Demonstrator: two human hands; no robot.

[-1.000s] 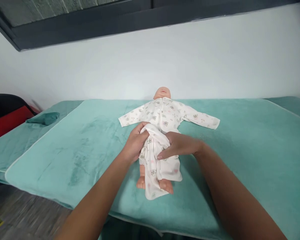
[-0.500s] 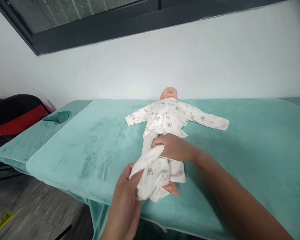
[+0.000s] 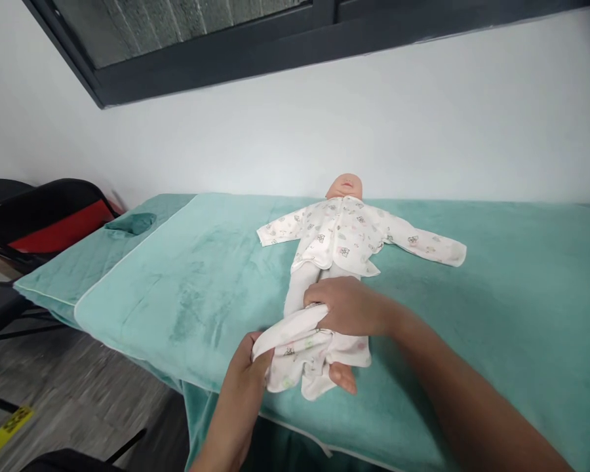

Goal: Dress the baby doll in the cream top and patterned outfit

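Both grips are closing on the baby trousers [image 3: 307,351]: left hand [image 3: 248,367] is pinching the waistband, right hand [image 3: 347,305] is clamping cloth over the doll [image 3: 341,229]'s thighs. Trousers are bunching near its feet; uneven pulling risks snagging the foot [image 3: 343,378] or dragging the doll off the bed [image 3: 496,314].

A baby doll [image 3: 341,226] lies on its back, head toward the wall, arms spread wide. It wears a white long-sleeved top [image 3: 341,236] printed with small pastel figures. Matching white printed trousers [image 3: 307,344] are bunched low around its legs, the waistband pulled out to the left. 1 bare foot [image 3: 343,378] pokes out at the near end, close to the front edge.
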